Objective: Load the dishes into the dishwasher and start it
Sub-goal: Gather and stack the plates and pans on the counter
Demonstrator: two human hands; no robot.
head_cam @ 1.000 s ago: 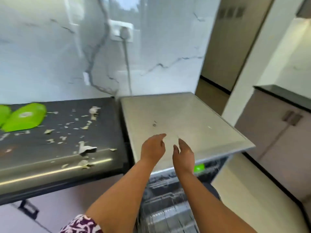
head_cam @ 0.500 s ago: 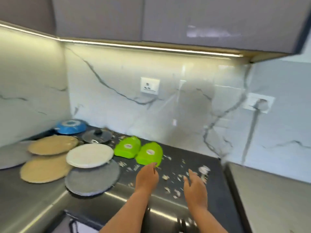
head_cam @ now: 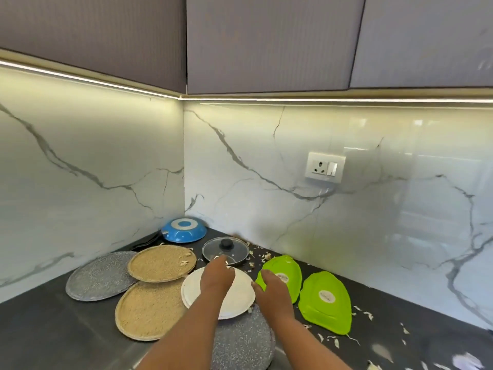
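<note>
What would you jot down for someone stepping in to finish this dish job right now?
Left hand: open, reaching over the white plate, holding nothing.
Right hand: open, at that plate's right edge, beside the near green dish.
On the counter: two tan plates, two grey plates, a blue pan upside down in the corner, a glass lid, a second green dish, scattered scraps.
Done: nothing picked up from this pile.
Left: carry everything to the dishwasher (out of view), load, start it.
</note>
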